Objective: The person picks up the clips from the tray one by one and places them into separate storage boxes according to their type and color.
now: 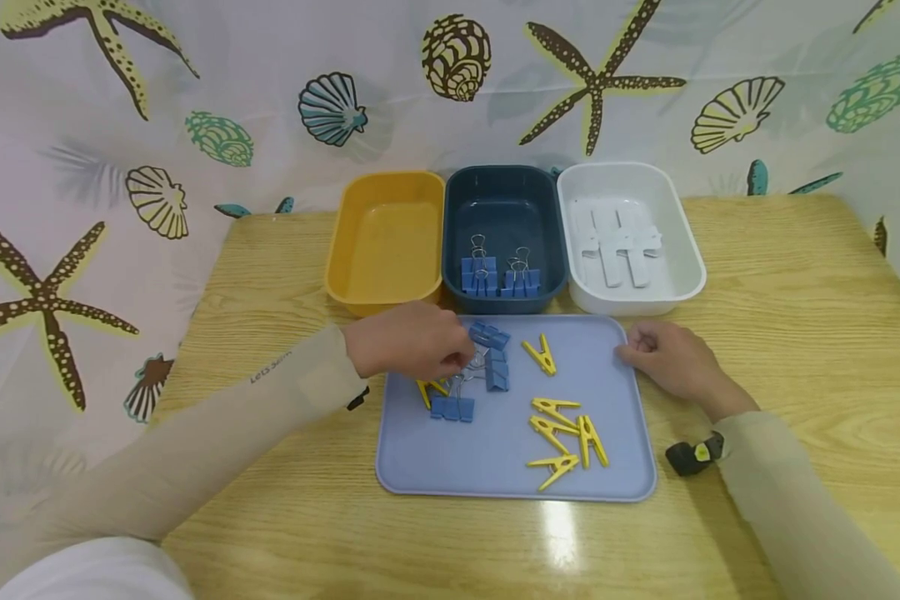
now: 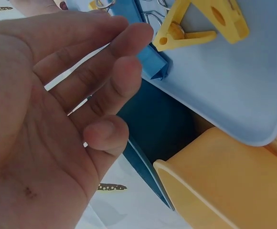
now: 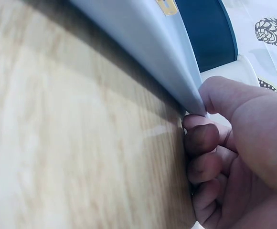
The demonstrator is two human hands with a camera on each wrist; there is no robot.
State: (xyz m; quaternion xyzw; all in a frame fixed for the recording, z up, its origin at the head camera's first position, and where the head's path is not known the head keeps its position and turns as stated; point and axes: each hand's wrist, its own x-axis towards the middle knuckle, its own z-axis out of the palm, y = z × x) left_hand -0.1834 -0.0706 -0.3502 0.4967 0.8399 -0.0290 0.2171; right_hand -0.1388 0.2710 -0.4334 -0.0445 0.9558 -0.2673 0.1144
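My left hand [image 1: 423, 340] hovers over the back left of the pale blue tray [image 1: 487, 475], its fingers loosely bent above several blue binder clips [image 1: 498, 369]. In the left wrist view, one blue binder clip [image 2: 150, 62] lies right beside the fingertips, and nothing shows between the fingers. Wire handles partly vanish behind the hand in the head view. A yellow clothespin [image 1: 431, 390] peeks out below it. My right hand [image 1: 671, 358] pinches the tray's right rim between thumb and bent index finger, plain in the right wrist view. More yellow clothespins [image 1: 551, 431] lie on the tray's right half.
Behind the tray stand three bins side by side: a yellow bin [image 1: 337, 262], a dark blue bin [image 1: 453, 217] with blue binder clips inside, and a white bin [image 1: 686, 250] with slender white pieces. A patterned cloth [image 1: 390, 50] hangs behind the wooden table [image 1: 285, 517].
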